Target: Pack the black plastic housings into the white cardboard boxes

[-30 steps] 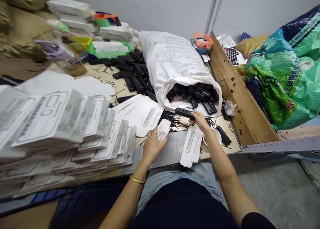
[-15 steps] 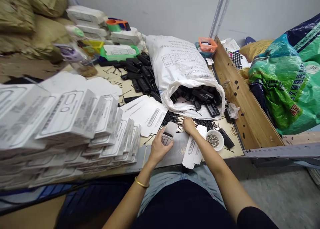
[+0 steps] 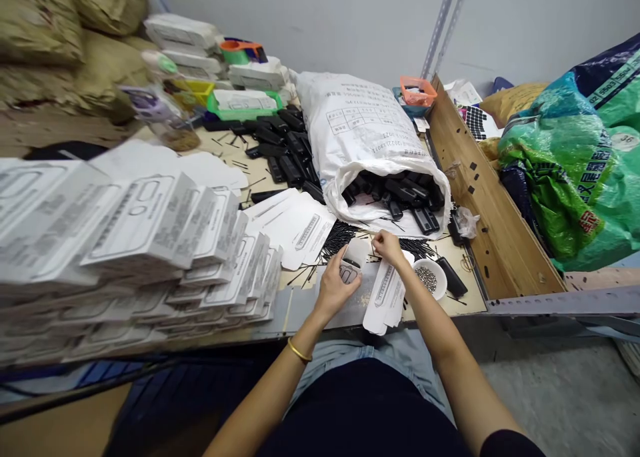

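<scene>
My left hand [image 3: 336, 287] is wrapped around a small white printed box [image 3: 349, 270], tilted, with its end flap up and something dark showing inside. Just right of that flap, my right hand [image 3: 389, 248] is pinched; whatever lies between its fingertips is too small to make out. Thin black sticks [image 3: 340, 238] are strewn on the table beyond both hands. Under my right forearm lie flat white cartons [image 3: 383, 297]. Beside that forearm stands a white bowl [image 3: 440, 280] of small metal pieces, with a black plastic case [image 3: 453, 277] to its right.
A white sack [image 3: 370, 124] spills black cases at its mouth. Stacked white boxes [image 3: 145, 224] fill the left side, and more flat cartons [image 3: 295, 227] lie at centre. A wooden board [image 3: 480, 184] edges the table's right; green bags [image 3: 570, 177] sit beyond it.
My left hand and the box have moved slightly right. My right hand has come up from the black sticks and now sits close to the box's flap.
</scene>
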A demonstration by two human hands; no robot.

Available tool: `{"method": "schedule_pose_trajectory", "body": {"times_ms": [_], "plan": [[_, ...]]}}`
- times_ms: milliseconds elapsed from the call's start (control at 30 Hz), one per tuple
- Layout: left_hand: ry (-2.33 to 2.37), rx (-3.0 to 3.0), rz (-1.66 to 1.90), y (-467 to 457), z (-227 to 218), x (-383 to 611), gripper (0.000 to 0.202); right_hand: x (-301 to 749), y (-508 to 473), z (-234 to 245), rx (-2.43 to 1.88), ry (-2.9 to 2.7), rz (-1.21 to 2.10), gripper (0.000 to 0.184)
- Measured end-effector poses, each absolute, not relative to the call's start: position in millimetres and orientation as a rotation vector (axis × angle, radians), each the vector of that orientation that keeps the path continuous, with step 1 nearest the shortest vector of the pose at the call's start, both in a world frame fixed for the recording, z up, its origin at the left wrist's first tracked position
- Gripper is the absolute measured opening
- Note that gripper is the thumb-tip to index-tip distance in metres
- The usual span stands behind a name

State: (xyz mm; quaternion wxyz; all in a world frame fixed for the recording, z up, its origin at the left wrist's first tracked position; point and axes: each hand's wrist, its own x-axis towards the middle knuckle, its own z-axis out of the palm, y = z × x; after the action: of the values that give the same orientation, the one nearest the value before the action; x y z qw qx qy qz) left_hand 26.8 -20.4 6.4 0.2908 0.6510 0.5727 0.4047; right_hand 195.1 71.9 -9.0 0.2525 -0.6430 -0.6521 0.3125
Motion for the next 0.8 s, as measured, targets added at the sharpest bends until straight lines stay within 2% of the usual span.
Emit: {"method": "schedule_pose_trajectory", "body": {"times_ms": [200, 267, 333, 400, 467, 567, 600, 667, 733, 800], "plan": [[1.477, 1.731, 1.105, -17, 11, 42, 0.067, 216, 36, 37, -1.183, -1.154, 1.082, 0.034], [1.445, 1.739, 1.091, -16, 13, 48, 0.069, 209, 17, 52, -1.127, -1.172, 1.057, 0.026], [1.420, 1.731, 1.088, -17, 12, 52, 0.071, 203, 2, 60, -1.161, -1.405, 0.990, 0.011], [1.411, 1.707, 1.118, -20, 11, 52, 0.071, 199, -8, 60, -1.212, -1.570, 0.908, 0.009], [1.400, 1.693, 1.153, -24, 9, 50, 0.062, 196, -10, 52, -1.277, -1.514, 0.850, 0.013], [1.299, 1.752, 1.134, -30, 6, 48, 0.038, 183, -7, 35, -1.301, -1.323, 0.923, 0.031], [1.260, 1.768, 1.115, -31, 5, 48, 0.034, 176, -7, 29, -1.295, -1.287, 0.958, 0.029], [1.219, 1.744, 1.105, -32, 3, 47, 0.042, 161, -10, 19, -1.300, -1.245, 0.931, 0.017], [1.196, 1.645, 1.129, -32, 1, 47, 0.064, 149, -17, 13, -1.280, -1.281, 0.793, 0.019], [1.156, 1.538, 1.153, -30, 0, 47, 0.077, 145, -24, 10, -1.207, -1.390, 0.678, 0.020]]}}
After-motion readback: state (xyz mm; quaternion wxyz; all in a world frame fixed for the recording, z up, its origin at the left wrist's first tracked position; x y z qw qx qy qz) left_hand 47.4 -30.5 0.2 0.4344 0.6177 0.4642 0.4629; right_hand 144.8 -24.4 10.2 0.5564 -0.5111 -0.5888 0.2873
